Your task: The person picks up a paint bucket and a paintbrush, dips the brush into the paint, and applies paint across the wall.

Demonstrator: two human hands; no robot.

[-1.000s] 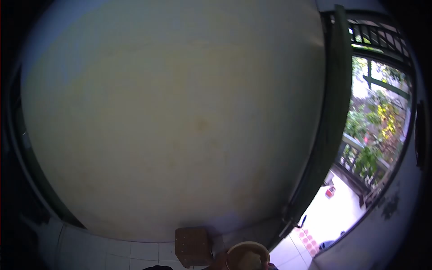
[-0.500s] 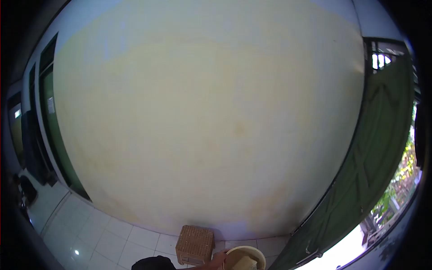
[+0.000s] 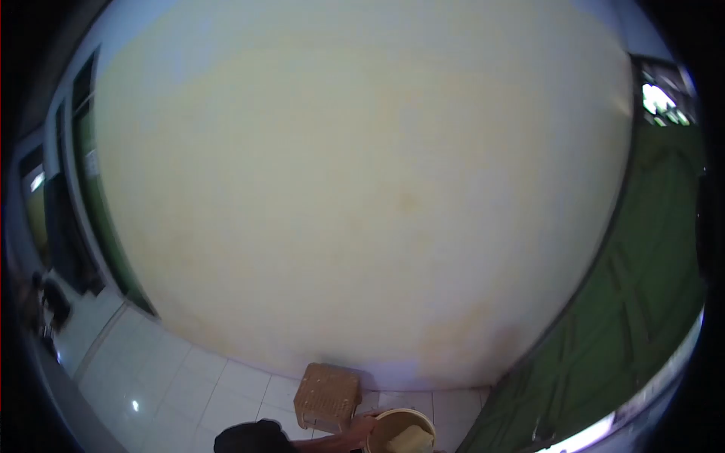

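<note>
My left hand (image 3: 365, 424) reaches in from the lower left and grips the left side of a cream-coloured bucket (image 3: 402, 412) by its rim. Inside the bucket lies a pale yellow, block-like thing (image 3: 412, 440), whose kind I cannot make out. A dark sleeve (image 3: 255, 438) covers the upper part of this arm. Just behind the forearm stands a brown woven-pattern plastic stool (image 3: 328, 395), close to the wall. My right hand is outside the picture.
A large stained cream wall (image 3: 362, 211) fills the middle. On the right is a green metal door (image 3: 642, 257), with bright light along its lower edge. White floor tiles (image 3: 177, 385) run along the wall. A green-panelled doorway (image 3: 106, 219) stands at left.
The green door has swung further across its opening, hiding most of the outdoor greenery. The view has shifted slightly. My left hand stays on the bucket.
</note>
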